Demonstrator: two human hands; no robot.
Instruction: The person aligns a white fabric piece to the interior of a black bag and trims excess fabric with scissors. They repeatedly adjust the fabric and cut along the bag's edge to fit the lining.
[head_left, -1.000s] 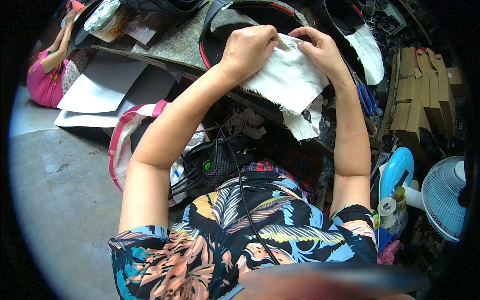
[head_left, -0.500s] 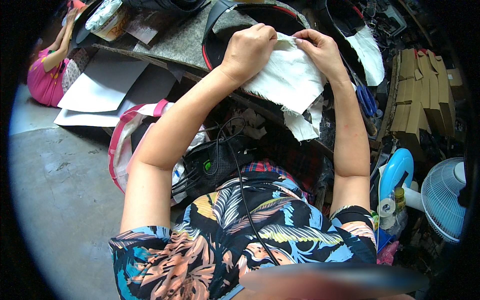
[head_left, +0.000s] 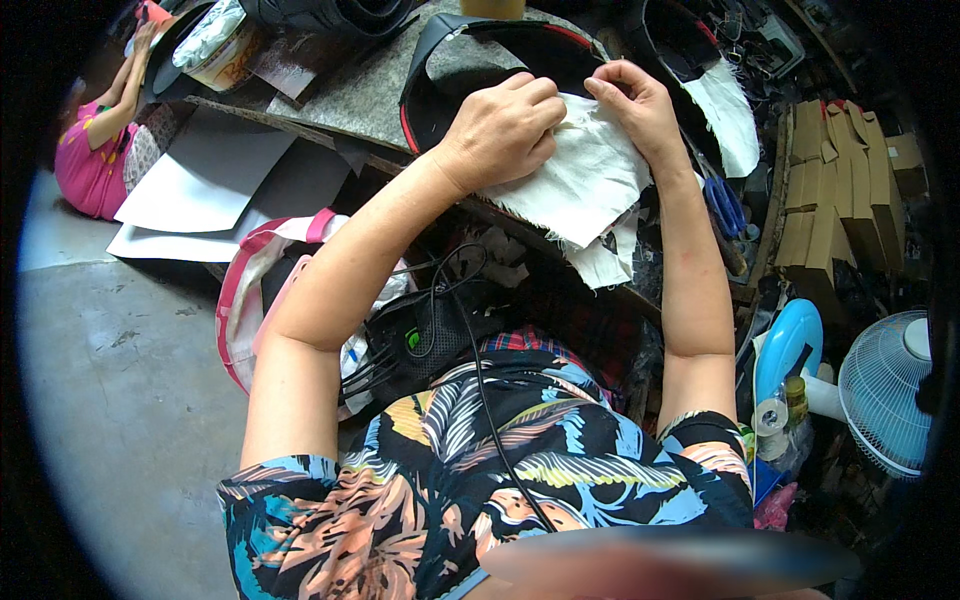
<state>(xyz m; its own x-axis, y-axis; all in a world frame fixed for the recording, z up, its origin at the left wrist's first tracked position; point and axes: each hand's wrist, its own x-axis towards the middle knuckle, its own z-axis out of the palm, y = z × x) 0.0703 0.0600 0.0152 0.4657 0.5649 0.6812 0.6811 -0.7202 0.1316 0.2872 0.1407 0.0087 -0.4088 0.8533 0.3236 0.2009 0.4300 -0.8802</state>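
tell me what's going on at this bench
A person is working on a frayed white cloth that lies against a black, red-edged piece on the bench. The left grip curls against the cloth; the right grip is drawn to a pinch near its upper edge, though whether it holds anything is unclear. Another person in pink is at far left.

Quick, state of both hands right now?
Left hand: fingers curled at the white cloth; grip hidden, cannot tell.
Right hand: thumb and forefinger close together near the cloth; any pinch cannot be told.
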